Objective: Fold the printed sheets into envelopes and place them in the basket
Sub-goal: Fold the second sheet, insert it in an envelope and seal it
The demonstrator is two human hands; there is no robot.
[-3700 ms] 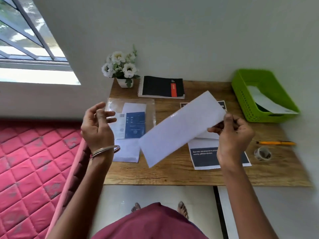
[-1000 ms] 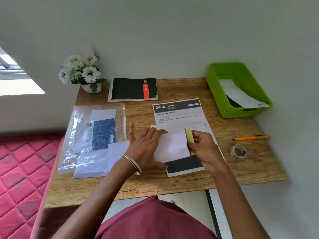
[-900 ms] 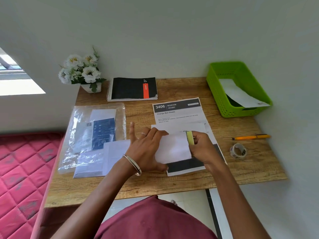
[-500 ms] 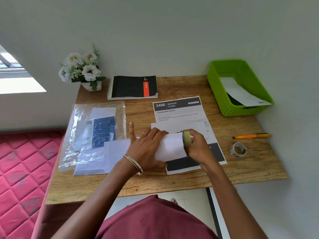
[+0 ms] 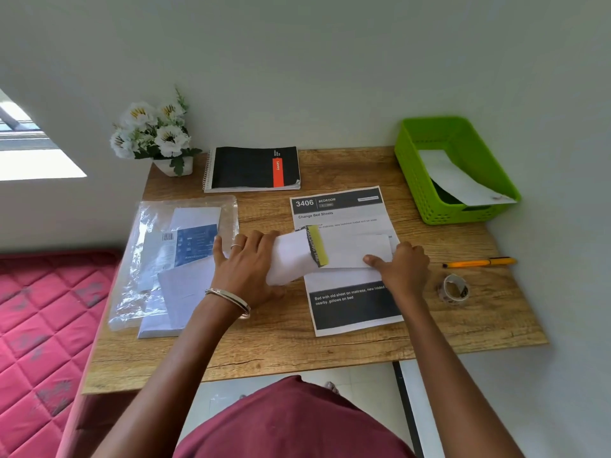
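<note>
My left hand [image 5: 246, 269] is shut on a folded white sheet [image 5: 291, 261], which has a yellow-green printed strip along its right end. That end meets the left end of a white envelope [image 5: 355, 251]. My right hand [image 5: 401, 267] grips the envelope's right end, thumb on top. Whether the sheet is inside the envelope I cannot tell. Both lie on a flat printed sheet [image 5: 340, 209] headed 3406. The green basket [image 5: 413, 180] stands at the back right with one white envelope [image 5: 463, 183] in it.
A plastic pack of envelopes [image 5: 178, 246] with loose ones [image 5: 178, 299] lies at the left. A black notebook [image 5: 253, 168] and a flower pot [image 5: 155, 137] stand at the back. An orange pen [image 5: 479, 262] and tape roll [image 5: 454, 289] lie right. A pink mattress [image 5: 43, 325] borders the table.
My right hand has left the strip end of the folded sheet and moved right to the envelope's far end. The envelope now shows. My left hand stays on the sheet.
</note>
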